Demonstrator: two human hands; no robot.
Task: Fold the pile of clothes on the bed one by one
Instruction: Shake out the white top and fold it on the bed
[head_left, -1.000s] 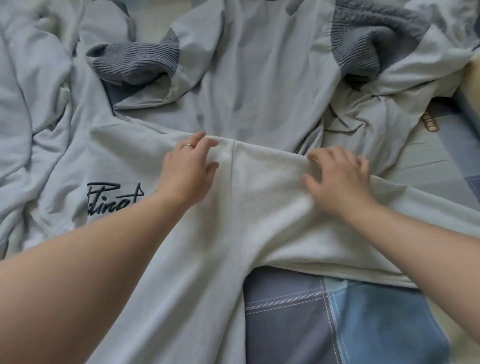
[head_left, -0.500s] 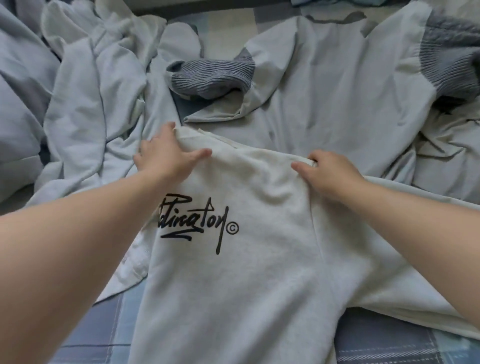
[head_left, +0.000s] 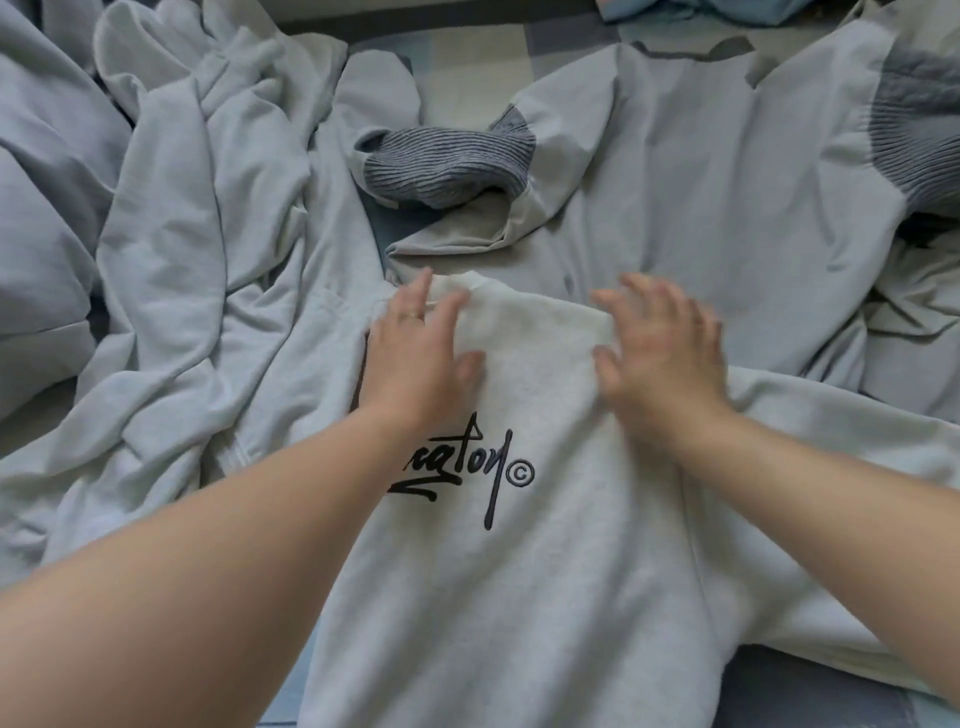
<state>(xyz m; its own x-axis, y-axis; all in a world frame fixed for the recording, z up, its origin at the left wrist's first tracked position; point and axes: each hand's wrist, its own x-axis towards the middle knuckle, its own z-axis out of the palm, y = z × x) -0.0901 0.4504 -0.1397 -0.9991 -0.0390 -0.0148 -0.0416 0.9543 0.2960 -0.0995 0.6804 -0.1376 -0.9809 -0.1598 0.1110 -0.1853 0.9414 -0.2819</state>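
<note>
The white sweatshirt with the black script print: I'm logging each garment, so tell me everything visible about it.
The white sweatshirt looks like thick fleecy cotton, with black script lettering and a copyright mark. It lies spread over the checked bed sheet, its top edge overlapping a grey garment. The left hand and right hand press flat near that edge.

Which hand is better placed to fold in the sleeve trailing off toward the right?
Probably the right hand. It lies flat on the white sweatshirt right where that sleeve branches off. The left hand rests on the opposite side, above the black lettering.
</note>
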